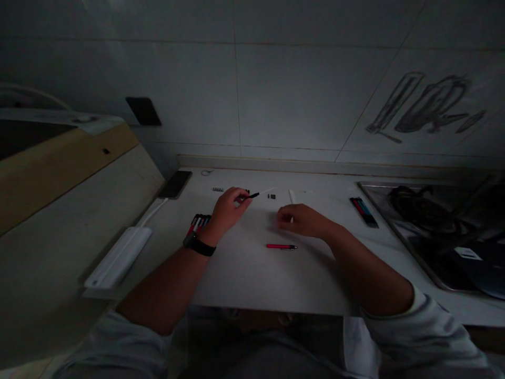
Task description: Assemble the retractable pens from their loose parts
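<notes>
My left hand pinches a black pen part, and a thin whitish rod, like a refill, points out of it to the right. Over the middle of the counter, my right hand has its fingers curled and slightly blurred; a small pale bit shows at them, too small to name. Below it lies a red pen. Small black pieces and a row of springs rest near the back. Several pens with red and black barrels lie partly hidden behind my left wrist.
At the right, a dark pack of pens lies beside a metal-rimmed sink or hob with dark objects. A phone and a white power strip are at the left. A tiled wall bounds the counter behind.
</notes>
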Available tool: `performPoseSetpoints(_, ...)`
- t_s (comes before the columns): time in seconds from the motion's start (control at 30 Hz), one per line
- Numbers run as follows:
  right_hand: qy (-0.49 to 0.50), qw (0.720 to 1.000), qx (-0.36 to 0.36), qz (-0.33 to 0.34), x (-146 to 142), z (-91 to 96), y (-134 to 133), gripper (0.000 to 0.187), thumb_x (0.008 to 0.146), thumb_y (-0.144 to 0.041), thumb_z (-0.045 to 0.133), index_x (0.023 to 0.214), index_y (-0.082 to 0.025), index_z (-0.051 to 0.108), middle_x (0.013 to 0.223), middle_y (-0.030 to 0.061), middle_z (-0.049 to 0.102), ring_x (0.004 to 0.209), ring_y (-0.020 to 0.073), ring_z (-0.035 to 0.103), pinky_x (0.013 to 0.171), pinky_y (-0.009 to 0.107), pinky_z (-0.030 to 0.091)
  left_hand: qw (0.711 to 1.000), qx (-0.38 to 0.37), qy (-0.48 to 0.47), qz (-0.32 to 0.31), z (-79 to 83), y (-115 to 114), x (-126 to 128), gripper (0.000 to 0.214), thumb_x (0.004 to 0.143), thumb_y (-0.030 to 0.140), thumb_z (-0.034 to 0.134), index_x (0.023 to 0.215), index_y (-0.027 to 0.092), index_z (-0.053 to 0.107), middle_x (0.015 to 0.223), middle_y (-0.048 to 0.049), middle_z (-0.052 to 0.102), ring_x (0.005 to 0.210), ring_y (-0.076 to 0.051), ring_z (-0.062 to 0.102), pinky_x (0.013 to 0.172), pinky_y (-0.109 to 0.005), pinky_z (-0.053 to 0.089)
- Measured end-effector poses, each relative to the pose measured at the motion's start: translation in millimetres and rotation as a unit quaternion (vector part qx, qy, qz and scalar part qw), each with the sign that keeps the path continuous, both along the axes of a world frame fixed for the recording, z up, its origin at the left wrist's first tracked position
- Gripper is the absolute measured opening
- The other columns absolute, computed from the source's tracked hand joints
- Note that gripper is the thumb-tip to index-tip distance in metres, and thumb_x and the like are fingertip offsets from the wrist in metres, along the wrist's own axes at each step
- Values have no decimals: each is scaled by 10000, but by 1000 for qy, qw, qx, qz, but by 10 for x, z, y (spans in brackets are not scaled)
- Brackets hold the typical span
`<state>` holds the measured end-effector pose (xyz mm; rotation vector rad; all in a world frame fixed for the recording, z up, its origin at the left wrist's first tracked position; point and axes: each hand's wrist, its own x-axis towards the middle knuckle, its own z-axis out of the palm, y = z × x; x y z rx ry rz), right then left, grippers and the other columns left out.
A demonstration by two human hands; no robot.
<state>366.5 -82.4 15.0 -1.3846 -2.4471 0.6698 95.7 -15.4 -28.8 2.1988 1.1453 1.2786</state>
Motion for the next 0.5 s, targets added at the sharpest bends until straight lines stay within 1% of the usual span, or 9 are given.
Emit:
performPoseSetpoints(0.03, -19, 998, -45, 37, -33, 4, -32, 142, 909, -354, 708, 919, -213, 714, 861, 22, 720, 754, 168, 627, 692, 283, 418, 1000, -1, 1, -2, -5, -3, 2, 104, 903, 199, 729, 996, 215, 684, 1006, -25, 708, 871, -154, 670, 836, -311, 557)
performPoseSetpoints(0.1, -52, 990, -104, 80, -111, -4, -97, 150, 852, -336, 772, 914, -211, 718, 854, 13, 714, 744, 162, 614, 665, 272, 390, 1000, 0, 7, -5, -1, -17, 7, 109, 902, 197, 730, 998, 216, 682, 1010, -24, 704, 856, -150, 664, 837, -315, 555)
performPoseSetpoints(0.17, -74, 986, -117, 96, -180, -19, -148, 143, 819, -295, 797, 898, -204, 719, 858, 13, 704, 750, 160, 601, 657, 267, 372, 1000, 0, 18, -7, 17, -36, 12, 99, 903, 194, 727, 988, 213, 679, 1002, -24, 698, 840, -149, 658, 837, -320, 552)
performPoseSetpoints(0.27, -79, 985, -99, 115, -222, -28, -176, 80, 849, -260, 752, 885, -195, 722, 858, 20, 691, 741, 153, 585, 671, 267, 376, 1000, -1, 28, -10, 45, -54, 15, 82, 902, 189, 724, 966, 209, 676, 988, -23, 691, 825, -148, 653, 824, -320, 548)
performPoseSetpoints(0.37, -28, 989, -75, 124, -173, -15, -143, 101, 894, -284, 701, 930, -191, 719, 889, 35, 704, 776, 161, 606, 720, 276, 419, 1000, -4, 29, -11, 53, -54, 12, 79, 902, 200, 725, 964, 211, 678, 980, -21, 691, 824, -149, 655, 817, -316, 549)
performPoseSetpoints(0.43, 36, 993, -51, 98, -112, -12, -93, 125, 921, -300, 667, 983, -198, 705, 940, 43, 721, 824, 169, 631, 755, 283, 454, 1000, -2, 29, -10, 47, -47, 8, 74, 907, 215, 721, 968, 210, 679, 974, -24, 692, 830, -153, 657, 822, -319, 551)
performPoseSetpoints(0.5, 99, 994, -15, 42, -47, -27, -26, 132, 945, -315, 634, 1008, -211, 685, 968, 43, 730, 848, 171, 650, 774, 291, 484, 1000, 3, 28, -11, 38, -39, 2, 74, 915, 230, 714, 975, 208, 678, 983, -32, 694, 856, -161, 661, 831, -325, 554)
